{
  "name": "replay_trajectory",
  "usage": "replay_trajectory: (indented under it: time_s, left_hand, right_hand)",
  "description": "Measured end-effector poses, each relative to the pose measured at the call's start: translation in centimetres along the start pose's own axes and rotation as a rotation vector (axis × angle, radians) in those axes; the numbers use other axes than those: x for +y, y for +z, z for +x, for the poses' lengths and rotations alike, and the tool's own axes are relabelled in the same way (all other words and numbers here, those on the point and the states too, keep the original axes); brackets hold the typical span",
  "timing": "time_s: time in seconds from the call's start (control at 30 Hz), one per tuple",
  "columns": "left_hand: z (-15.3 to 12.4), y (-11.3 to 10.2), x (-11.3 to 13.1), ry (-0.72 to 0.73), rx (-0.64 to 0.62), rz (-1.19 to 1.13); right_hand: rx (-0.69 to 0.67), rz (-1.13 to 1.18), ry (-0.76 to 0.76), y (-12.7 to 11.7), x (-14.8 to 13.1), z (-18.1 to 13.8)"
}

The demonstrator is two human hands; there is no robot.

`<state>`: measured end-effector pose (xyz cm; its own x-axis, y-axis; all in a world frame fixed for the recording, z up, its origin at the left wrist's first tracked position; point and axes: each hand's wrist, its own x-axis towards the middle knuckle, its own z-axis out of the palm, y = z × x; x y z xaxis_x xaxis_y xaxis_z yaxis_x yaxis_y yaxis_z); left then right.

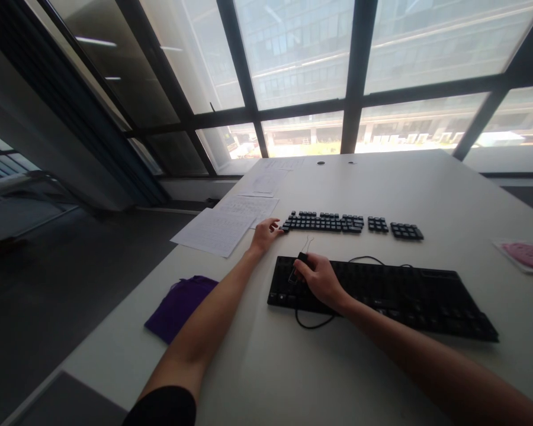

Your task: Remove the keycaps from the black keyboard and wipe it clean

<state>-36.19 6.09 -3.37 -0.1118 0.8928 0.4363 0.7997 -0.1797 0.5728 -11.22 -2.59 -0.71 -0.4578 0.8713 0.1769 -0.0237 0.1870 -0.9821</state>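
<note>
Black keyboard (382,290) on white table (471,225), long axis left-right, right end nearer. Right hand (322,281) grips wire keycap puller (302,257) above it, thin prongs toward windows (293,53). Left hand (265,235) at left end of blocky keycaps (317,223); cannot tell whether gripping one.

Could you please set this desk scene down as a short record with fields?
Left hand: at the left end of the keycaps; grip unclear; left hand
Right hand: right hand holds a black-handled wire tool over the keyboard
Keycaps: dark, in separate groups beyond the keyboard
Left side: papers; purple pouch, partly behind the left forearm
Right side: pink item
Surface: white table
Background: windows
</note>
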Motion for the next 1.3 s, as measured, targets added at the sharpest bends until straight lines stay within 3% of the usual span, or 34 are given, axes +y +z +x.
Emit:
replay_trajectory:
  time_s: [0.37,0.57,0.7,0.87,0.97,1.1,1.3]
  left_hand:
    - [-0.2,-0.1,0.8,-0.045,-0.053,-0.016]
    - [-0.6,-1.0,2.2,-0.115,-0.007,0.0]
    - [-3.3,-2.7,5.6,-0.118,-0.018,0.013]
    - [-9.0,-4.8,10.8,-0.047,-0.147,-0.057]
    - [-11.5,-5.2,12.7,-0.042,-0.22,-0.123]
    - [-12.9,-4.8,13.0,-0.037,-0.258,-0.162]
    - [-13.4,-4.6,12.0,-0.07,-0.217,-0.217]
  right_hand:
    - [0.002,0.006,-0.01,0.0,0.0,0.1]
    - [0.027,-0.026,-0.038,0.0,-0.1,-0.2]
    - [-0.032,-0.09,-0.093,0.1,-0.4,-0.5]
    - [-0.087,-0.164,-0.174,0.2,-0.9,-0.7]
    - [-0.119,-0.186,-0.207,0.3,-1.0,-0.8]
    - [-0.142,-0.253,-0.284,0.3,-1.1,-1.1]
    - [-0.221,-0.456,-0.396,0.2,-0.9,-2.1]
